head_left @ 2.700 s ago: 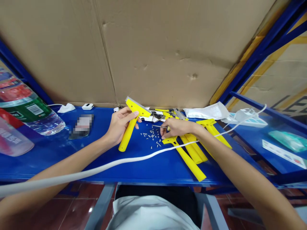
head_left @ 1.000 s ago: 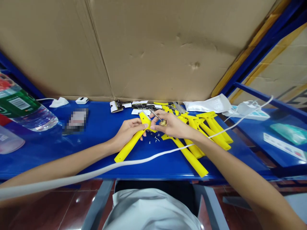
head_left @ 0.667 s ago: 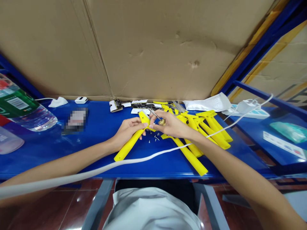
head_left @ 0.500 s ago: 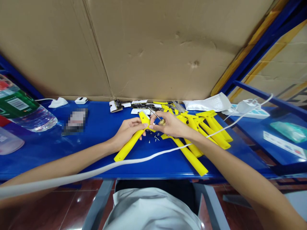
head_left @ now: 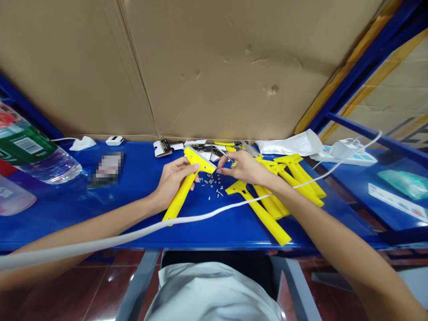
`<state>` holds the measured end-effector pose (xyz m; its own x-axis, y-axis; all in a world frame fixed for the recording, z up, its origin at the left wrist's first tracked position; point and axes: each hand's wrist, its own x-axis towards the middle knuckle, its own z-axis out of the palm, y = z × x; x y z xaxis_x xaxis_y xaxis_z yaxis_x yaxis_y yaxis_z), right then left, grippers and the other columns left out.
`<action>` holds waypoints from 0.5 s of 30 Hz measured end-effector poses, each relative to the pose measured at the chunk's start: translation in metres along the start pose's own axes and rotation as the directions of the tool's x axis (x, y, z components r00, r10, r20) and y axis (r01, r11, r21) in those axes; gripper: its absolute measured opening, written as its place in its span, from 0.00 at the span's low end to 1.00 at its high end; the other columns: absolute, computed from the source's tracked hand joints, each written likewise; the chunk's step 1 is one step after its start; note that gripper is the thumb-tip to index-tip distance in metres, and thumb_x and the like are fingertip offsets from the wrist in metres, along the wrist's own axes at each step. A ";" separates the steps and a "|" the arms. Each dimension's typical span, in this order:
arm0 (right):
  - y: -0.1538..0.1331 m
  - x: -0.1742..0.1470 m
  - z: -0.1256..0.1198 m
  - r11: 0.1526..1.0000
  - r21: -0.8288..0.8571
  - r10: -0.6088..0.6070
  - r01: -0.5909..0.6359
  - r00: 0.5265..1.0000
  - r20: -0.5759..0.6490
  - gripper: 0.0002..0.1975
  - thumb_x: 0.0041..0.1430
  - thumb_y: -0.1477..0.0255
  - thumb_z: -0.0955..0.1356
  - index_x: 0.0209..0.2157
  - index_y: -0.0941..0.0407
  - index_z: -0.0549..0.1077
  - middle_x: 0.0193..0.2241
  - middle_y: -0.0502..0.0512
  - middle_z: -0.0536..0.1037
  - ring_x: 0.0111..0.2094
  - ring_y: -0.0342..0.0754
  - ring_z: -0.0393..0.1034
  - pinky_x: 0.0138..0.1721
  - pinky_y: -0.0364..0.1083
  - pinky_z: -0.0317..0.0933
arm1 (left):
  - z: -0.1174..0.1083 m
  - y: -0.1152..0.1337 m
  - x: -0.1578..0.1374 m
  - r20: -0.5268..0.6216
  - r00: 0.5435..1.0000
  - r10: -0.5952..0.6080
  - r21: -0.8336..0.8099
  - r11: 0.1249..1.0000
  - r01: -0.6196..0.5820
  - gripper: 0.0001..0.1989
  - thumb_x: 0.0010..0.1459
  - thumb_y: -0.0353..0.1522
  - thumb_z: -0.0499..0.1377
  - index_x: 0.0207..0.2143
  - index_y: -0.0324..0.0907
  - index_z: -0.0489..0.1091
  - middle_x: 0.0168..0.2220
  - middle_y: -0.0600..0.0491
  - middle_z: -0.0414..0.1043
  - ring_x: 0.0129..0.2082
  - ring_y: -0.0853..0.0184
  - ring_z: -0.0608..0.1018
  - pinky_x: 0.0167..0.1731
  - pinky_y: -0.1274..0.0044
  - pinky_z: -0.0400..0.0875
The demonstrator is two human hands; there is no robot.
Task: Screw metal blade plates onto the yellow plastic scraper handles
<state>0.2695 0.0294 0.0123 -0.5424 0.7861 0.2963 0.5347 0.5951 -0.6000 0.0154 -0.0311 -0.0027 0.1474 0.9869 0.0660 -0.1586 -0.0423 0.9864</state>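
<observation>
My left hand (head_left: 174,179) is closed round a yellow scraper (head_left: 180,196) near its head. The scraper's wide head points up and away, with a pale strip along its far edge. Just right of that head, my right hand (head_left: 243,167) is closed on a small screwdriver (head_left: 226,155), whose metal shaft sticks out up and to the left; most of its handle is hidden in the palm. The fingertips of this hand are close to the head's right end; whether they also pinch something small is unclear. Loose screws and nuts (head_left: 211,181) lie scattered below, between the hands.
More yellow scrapers (head_left: 264,214) lie to the right, partly under my right forearm. Black and white cards (head_left: 162,148) lie at the back. A white cable (head_left: 207,219) crosses in front of both arms. A bottle (head_left: 43,151) stands left; a power strip (head_left: 357,158) lies right.
The scraper's head has turned, so its broad face and pale edge now show. My right hand has moved right, off the head, with the screwdriver, and more screws are visible.
</observation>
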 end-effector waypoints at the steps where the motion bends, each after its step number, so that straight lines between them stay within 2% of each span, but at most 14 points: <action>1: 0.002 0.000 0.000 1.000 -0.014 -0.006 0.007 0.999 0.037 0.05 0.63 0.67 0.78 0.36 0.53 0.84 0.38 0.52 0.87 0.41 0.52 0.80 0.48 0.53 0.68 | -0.001 0.000 0.000 -0.002 1.000 0.009 -0.009 1.000 -0.009 0.16 0.58 0.40 0.75 0.41 0.40 0.78 0.26 0.52 0.78 0.21 0.69 0.76 0.22 0.78 0.71; 5: 0.008 0.000 0.003 0.998 -0.011 -0.059 0.061 0.989 0.139 0.05 0.62 0.65 0.79 0.35 0.51 0.85 0.39 0.53 0.87 0.44 0.54 0.81 0.52 0.57 0.69 | -0.002 -0.001 0.000 -0.008 1.000 0.021 -0.026 0.999 -0.021 0.16 0.57 0.40 0.75 0.40 0.40 0.77 0.26 0.52 0.78 0.22 0.68 0.76 0.22 0.77 0.72; 7: 0.009 0.000 0.005 0.999 -0.018 -0.044 0.048 0.985 0.165 0.03 0.61 0.66 0.79 0.35 0.50 0.86 0.40 0.54 0.86 0.44 0.55 0.81 0.53 0.58 0.70 | -0.001 -0.001 0.001 -0.011 1.000 0.021 -0.026 0.999 -0.021 0.16 0.57 0.40 0.75 0.40 0.40 0.78 0.26 0.52 0.78 0.22 0.68 0.76 0.21 0.77 0.72; 10: 0.011 0.000 0.007 0.998 -0.051 -0.009 0.020 0.978 0.208 0.03 0.60 0.68 0.79 0.36 0.49 0.87 0.42 0.54 0.86 0.44 0.55 0.81 0.52 0.58 0.71 | -0.001 -0.001 0.001 -0.011 1.000 0.017 -0.037 0.999 -0.017 0.16 0.56 0.40 0.75 0.40 0.40 0.78 0.26 0.52 0.78 0.23 0.68 0.77 0.21 0.77 0.73; 15: 0.014 0.000 0.009 0.995 -0.082 -0.029 0.050 0.969 0.245 0.01 0.61 0.70 0.78 0.34 0.50 0.86 0.38 0.53 0.85 0.41 0.54 0.79 0.49 0.56 0.71 | 0.000 0.000 0.000 -0.006 1.000 0.008 -0.044 0.999 -0.008 0.15 0.56 0.39 0.75 0.40 0.41 0.78 0.26 0.52 0.78 0.23 0.68 0.76 0.21 0.77 0.72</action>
<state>0.2708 0.0366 -0.0030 -0.7000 0.7036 0.1220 0.5582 0.6457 -0.5211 0.0155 -0.0306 -0.0028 0.1400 0.9875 0.0726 -0.2021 -0.0432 0.9784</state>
